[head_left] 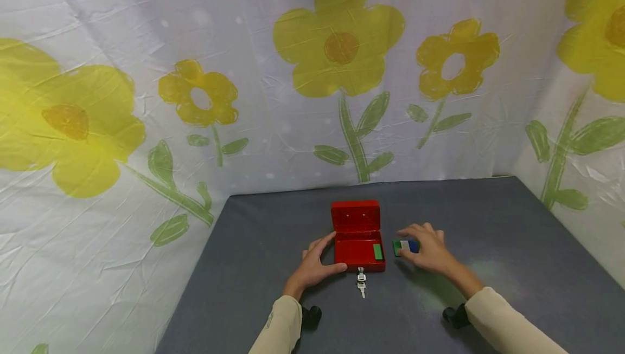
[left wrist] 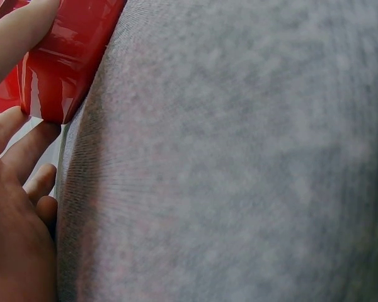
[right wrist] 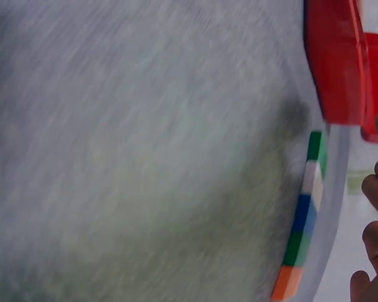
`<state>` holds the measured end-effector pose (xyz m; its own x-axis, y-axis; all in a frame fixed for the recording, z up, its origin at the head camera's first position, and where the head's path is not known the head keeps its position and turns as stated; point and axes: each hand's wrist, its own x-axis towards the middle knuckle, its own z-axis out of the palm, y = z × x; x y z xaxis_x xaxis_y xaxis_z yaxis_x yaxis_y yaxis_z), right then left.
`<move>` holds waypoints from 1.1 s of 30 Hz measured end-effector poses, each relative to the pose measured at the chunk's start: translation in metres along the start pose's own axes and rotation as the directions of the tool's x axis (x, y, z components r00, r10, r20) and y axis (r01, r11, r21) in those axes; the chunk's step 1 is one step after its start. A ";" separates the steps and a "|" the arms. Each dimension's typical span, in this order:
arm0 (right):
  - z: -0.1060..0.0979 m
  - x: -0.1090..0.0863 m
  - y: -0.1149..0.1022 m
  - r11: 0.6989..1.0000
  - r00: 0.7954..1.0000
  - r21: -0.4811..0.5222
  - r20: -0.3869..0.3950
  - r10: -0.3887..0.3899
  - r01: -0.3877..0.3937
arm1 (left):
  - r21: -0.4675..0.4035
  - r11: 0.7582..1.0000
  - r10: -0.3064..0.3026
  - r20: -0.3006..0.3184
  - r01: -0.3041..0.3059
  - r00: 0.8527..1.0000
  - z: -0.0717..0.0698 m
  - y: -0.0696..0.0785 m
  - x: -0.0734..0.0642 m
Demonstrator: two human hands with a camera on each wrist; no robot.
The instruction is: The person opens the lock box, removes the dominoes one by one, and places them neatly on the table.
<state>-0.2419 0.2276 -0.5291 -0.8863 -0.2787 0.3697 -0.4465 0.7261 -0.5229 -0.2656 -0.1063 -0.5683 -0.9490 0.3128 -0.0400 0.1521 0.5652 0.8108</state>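
A red cash box (head_left: pixel 359 265) stands on the table with its lid (head_left: pixel 355 216) raised. One green block (head_left: pixel 378 251) lies inside at the right. A key set (head_left: pixel 361 283) extends from the front lock. My left hand (head_left: pixel 312 268) holds the box's left side, thumb at the front and fingers at the rear corner. Right of the box is a row of small blocks; the right wrist view shows green (right wrist: pixel 315 146), white (right wrist: pixel 310 177), blue (right wrist: pixel 303 212), green (right wrist: pixel 296 248) and orange (right wrist: pixel 286 283) ones. My right hand (head_left: pixel 428 248) hovers over this row, its fingers spread and apart from the blocks.
A dark grey table (head_left: pixel 273 224) extends around the box. Behind and beside it hangs a white cloth (head_left: pixel 278 137) painted with yellow flowers. Dark wrist cameras are worn on both arms, the right one (head_left: pixel 456 316) low over the table.
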 end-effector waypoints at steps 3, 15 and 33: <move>0.003 0.004 -0.007 1.000 1.000 0.004 -0.002 -0.027 0.027 | -0.002 1.000 -0.002 -0.001 0.002 1.000 0.000 -0.001 0.000; 0.012 0.020 -0.032 0.998 0.995 0.003 0.076 -0.068 0.068 | 0.000 1.000 -0.003 0.006 0.003 1.000 -0.002 0.003 -0.002; 0.019 0.039 -0.047 0.978 0.966 -0.188 0.255 -0.045 0.095 | 0.008 1.000 -0.008 0.004 0.008 1.000 0.001 0.000 -0.001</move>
<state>-0.2581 0.1702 -0.5044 -0.8676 -0.4617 0.1849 -0.4973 0.8018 -0.3314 -0.2643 -0.1060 -0.5689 -0.9490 0.3113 -0.0492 0.1464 0.5737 0.8059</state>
